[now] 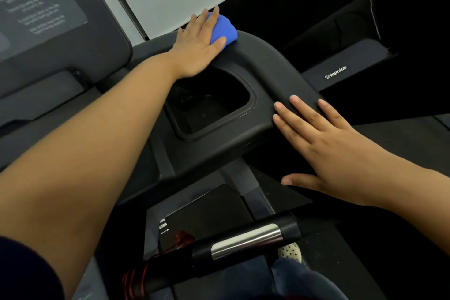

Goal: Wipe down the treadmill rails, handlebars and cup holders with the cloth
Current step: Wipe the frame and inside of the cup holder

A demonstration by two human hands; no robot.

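My left hand (194,46) reaches far forward and presses a bunched blue cloth (225,29) onto the far top edge of the black moulded rail (267,66), just beyond the cup holder (252,105). Fingers lie fairly straight over the cloth, with the thumb resting on its near side. The cup holder is a deep dark pocket with nothing visible inside. My right hand (328,151) lies flat, fingers spread, on the right side of the same rail and holds nothing.
The console panel (48,19) with warning text stands at the upper left. A black handlebar with a metal sensor band (246,241) crosses the bottom, with a red coiled cord (136,277) at its left. A white shoe (289,252) shows below it.
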